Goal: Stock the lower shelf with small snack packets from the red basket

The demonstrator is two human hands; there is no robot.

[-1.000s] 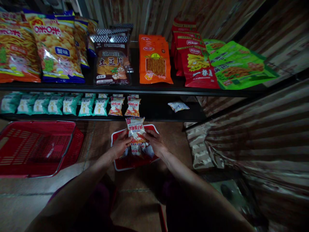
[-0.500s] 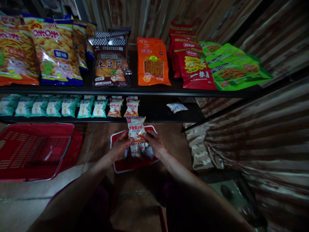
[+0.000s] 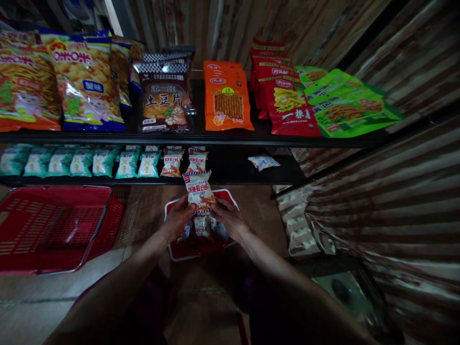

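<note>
A small white-and-orange snack bag [image 3: 200, 190] with striped ends is held upright between my two hands, just in front of the lower shelf. My left hand [image 3: 179, 215] grips its lower left side, thumb on the front. On the opposite lower side, my right hand [image 3: 229, 216] is closed with its fingers at the bag's edge. Below them stands a red basket with a white rim [image 3: 201, 255], holding several similar snack bags [image 3: 202, 226]. Right behind the held bag, a matching snack bag [image 3: 196, 161] stands on the lower shelf.
The lower shelf [image 3: 230, 167] carries a row of teal-and-white bags [image 3: 104, 161] and one bag lying flat [image 3: 264, 162]. Larger snack packets [image 3: 229, 98] line the upper shelf [image 3: 230, 139]. A big red basket [image 3: 72, 225] sits at left; a striped curtain [image 3: 395, 206] hangs at right.
The snack bag in my hands has shifted slightly left and tilted a little. Both hands keep hold of it. The whole view has moved slightly.
</note>
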